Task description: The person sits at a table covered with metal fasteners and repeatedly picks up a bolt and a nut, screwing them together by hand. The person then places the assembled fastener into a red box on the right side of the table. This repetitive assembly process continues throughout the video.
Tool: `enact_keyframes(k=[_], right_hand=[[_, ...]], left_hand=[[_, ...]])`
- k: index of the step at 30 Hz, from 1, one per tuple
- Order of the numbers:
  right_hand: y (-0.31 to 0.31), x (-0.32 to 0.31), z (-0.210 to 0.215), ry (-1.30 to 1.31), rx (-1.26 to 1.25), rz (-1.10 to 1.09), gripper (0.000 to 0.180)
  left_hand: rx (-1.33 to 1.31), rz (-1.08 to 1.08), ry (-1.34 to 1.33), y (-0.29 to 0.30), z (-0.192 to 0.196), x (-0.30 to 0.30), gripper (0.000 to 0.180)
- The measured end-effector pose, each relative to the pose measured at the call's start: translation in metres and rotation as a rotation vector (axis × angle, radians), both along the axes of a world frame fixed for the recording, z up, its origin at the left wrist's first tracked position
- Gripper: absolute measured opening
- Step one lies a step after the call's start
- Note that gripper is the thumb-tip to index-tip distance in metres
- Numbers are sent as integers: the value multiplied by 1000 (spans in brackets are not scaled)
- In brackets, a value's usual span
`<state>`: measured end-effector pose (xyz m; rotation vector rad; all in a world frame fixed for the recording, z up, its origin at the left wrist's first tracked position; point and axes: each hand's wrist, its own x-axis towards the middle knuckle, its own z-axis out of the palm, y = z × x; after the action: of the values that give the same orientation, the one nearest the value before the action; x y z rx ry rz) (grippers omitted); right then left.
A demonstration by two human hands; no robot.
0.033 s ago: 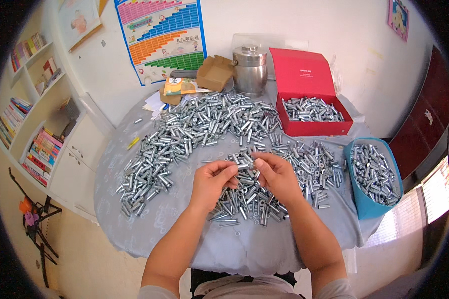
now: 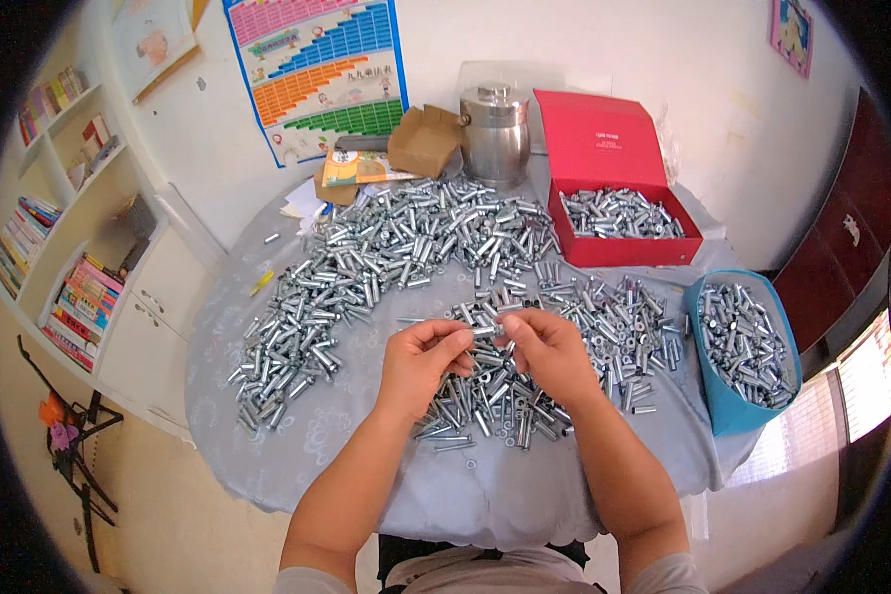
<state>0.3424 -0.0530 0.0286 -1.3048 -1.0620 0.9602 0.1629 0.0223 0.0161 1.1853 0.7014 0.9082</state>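
Observation:
Over the middle of the table, my left hand [image 2: 421,364] and my right hand [image 2: 552,358] face each other, fingers pinched. Between them lies a silver expansion bolt [image 2: 483,332], roughly level. My left thumb and fingers grip one end of it; my right fingertips close around the other end, partly hiding it. Just beneath both hands spreads a heap of loose metal sleeves, bolts and washers [image 2: 500,401]. A second, larger heap of assembled-looking expansion bolts [image 2: 391,247] curves along the far and left side.
A red lidded box [image 2: 629,254] at the back right and a blue fabric bin [image 2: 738,421] at the right edge both hold metal pieces. Behind the heap stand a steel canister [image 2: 495,139] and an open cardboard box [image 2: 426,141]. A yellow object [image 2: 261,284] lies at left.
My right fingers have shifted slightly around their end of the bolt. My left hand keeps its place.

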Motion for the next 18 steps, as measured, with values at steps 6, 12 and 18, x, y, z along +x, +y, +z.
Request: enact_keyframes(k=[6, 12, 18], right_hand=[[-5, -2, -13, 23, 136, -9, 18], [-4, 1, -15, -40, 56, 36, 19], [-6, 3, -16, -9, -48, 69, 18]], left_hand=[[22, -4, 17, -1, -7, -2, 16], [-6, -13, 16, -4, -14, -6, 17], [-16, -5, 13, -4, -16, -4, 18]])
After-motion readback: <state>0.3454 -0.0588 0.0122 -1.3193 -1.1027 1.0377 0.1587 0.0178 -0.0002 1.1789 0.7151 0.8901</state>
